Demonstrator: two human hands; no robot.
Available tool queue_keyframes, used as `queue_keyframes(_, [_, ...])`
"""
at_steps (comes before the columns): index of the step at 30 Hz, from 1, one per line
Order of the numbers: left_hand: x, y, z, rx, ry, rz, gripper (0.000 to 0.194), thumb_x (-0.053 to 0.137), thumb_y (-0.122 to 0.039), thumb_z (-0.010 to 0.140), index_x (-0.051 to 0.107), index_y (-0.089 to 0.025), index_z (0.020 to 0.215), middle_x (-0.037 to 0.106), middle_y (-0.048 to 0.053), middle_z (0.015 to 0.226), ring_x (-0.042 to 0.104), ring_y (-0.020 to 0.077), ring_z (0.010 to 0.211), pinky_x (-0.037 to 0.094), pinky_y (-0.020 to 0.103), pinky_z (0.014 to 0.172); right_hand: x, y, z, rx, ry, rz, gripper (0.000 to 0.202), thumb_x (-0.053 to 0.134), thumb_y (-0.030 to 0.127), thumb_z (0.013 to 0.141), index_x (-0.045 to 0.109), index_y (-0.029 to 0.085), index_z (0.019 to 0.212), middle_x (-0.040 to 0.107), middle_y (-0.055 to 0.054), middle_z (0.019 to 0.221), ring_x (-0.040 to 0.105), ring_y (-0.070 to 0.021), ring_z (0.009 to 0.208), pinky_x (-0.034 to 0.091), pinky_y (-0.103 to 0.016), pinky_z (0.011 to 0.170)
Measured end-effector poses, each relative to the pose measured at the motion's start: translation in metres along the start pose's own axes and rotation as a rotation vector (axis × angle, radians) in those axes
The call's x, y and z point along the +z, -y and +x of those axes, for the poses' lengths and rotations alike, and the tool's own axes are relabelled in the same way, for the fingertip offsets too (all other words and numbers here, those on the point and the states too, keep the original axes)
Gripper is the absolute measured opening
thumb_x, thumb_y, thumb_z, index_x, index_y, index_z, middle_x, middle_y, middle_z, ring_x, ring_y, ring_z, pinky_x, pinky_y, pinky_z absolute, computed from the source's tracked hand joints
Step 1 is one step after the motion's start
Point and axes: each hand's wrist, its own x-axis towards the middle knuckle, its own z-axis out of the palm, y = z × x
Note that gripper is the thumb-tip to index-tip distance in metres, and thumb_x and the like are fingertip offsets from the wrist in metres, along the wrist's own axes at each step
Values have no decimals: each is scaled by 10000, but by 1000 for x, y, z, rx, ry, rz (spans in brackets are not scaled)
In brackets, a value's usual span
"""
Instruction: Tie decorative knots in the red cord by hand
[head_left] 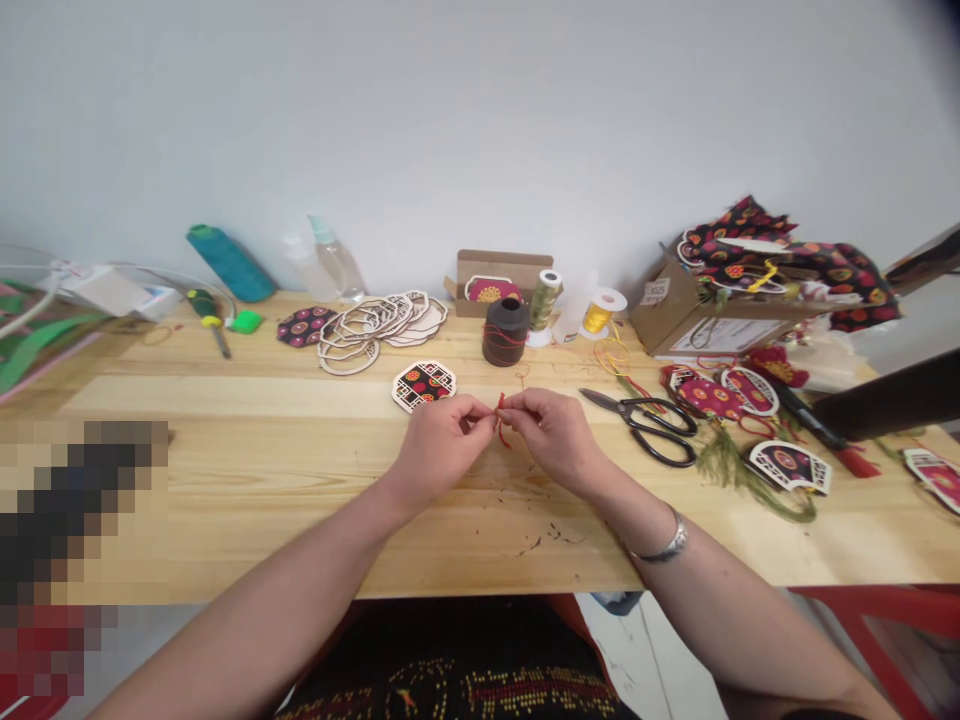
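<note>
My left hand [448, 440] and my right hand [551, 430] meet over the middle of the table, fingertips pinched close together. Between them is a short red cord [505, 437], its ends poking out above and below the fingers. How it is looped or knotted is too small to tell. Just behind my left hand lies an octagonal ornament [424, 386] with a pale lattice frame and dark flowered cloth. Black-handled scissors [649, 425] rest to the right of my right hand. Beyond the hands stands a dark thread spool [505, 332] with red thread around it.
Pale cut-out frames [382, 328] are heaped at the back left, near a teal thread cone [229, 262] and a screwdriver [208, 318]. A yellow spool [600, 314] and a cardboard box [701, 315] stand at the back right. Tasselled ornaments [789, 467] lie on the right.
</note>
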Motion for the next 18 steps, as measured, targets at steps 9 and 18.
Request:
queue_keyframes(9, [0,1,1,-24,30,-49,175,565,-272,741,707,-170,739,699,6,668,564,116,560,412,211,544,0,-1,0,-1,20,-41,164,528,144,817,636,187,701,665,-9,698,583,-122,639,413,-224,607])
queue_keyframes(18, [-5,-4,6,-181,79,-180,150,608,-265,704,706,-155,734,672,-2,610,462,86,450,340,212,444,-1,0,2,27,26,-18,172,520,128,815,637,181,699,664,-5,679,579,-120,639,405,-224,615])
